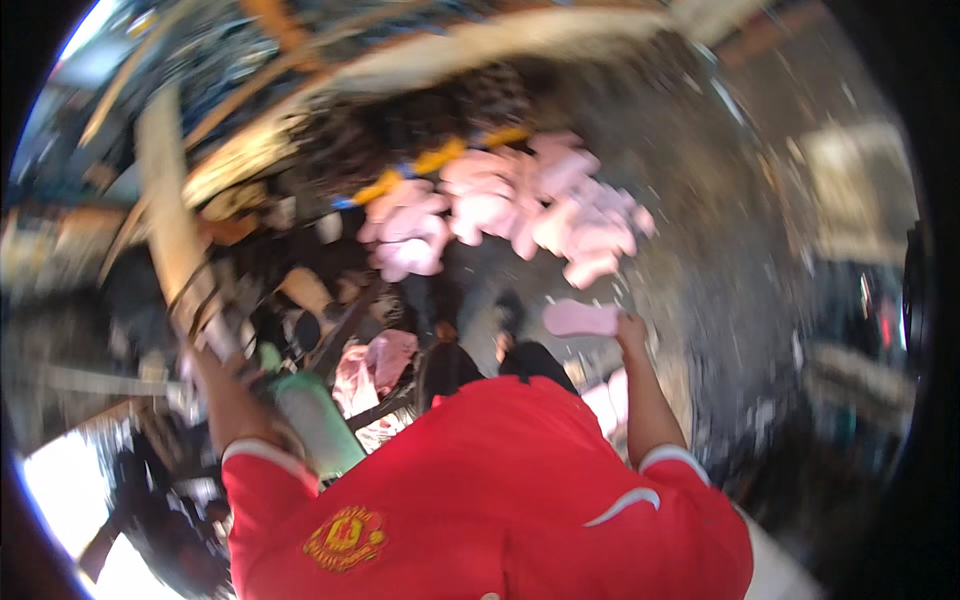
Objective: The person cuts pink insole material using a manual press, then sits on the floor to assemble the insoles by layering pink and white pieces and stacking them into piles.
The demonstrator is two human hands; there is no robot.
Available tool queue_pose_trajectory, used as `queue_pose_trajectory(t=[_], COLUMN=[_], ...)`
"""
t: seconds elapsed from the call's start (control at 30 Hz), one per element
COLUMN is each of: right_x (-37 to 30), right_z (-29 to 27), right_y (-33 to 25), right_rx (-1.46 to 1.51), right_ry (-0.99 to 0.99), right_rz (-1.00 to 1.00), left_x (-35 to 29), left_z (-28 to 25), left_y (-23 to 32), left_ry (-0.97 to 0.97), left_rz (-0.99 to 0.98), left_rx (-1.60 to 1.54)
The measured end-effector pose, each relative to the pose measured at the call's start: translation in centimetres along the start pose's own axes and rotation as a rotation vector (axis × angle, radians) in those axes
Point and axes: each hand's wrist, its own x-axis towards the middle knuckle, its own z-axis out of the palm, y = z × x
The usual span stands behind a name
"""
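Observation:
My right hand (630, 330) is closed on one end of a pink shoe sole (581, 319), which is held out flat to the left of the hand. My left hand (207, 338) is at the lower end of a pale wooden post (168, 200), close to a dark strap (195, 290) around it. Motion blur smears its fingers, so I cannot tell whether they grip anything. Ahead of me, a heap of similar pink soles (590, 225) lies on the dark ground, with more pink soles (405, 235) at its left.
Dark bundled pieces (400, 125) edged with yellow lie behind the heap. A pale log (420, 65) curves across the back. Beside my left arm is a green container-like object (318, 420), with pink material (372, 370) next to it. Dark ground (710, 200) extends right.

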Motion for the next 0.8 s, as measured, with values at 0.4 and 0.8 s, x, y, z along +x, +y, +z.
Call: queue_pose_trajectory(t=[0.4, 0.8], right_x=[-1.2, 21.9], right_z=[-2.9, -5.3], right_y=[2.1, 15.4], right_rx=[0.254, 0.162], right_ry=[0.136, -0.156], right_rz=[0.251, -0.068], left_x=[-0.6, -24.3], left_z=[6.2, 15.1], left_y=[-2.5, 20.0], left_ry=[0.029, 0.564], left_rz=[-0.267, 0.654], left_rx=[0.467, 0.235])
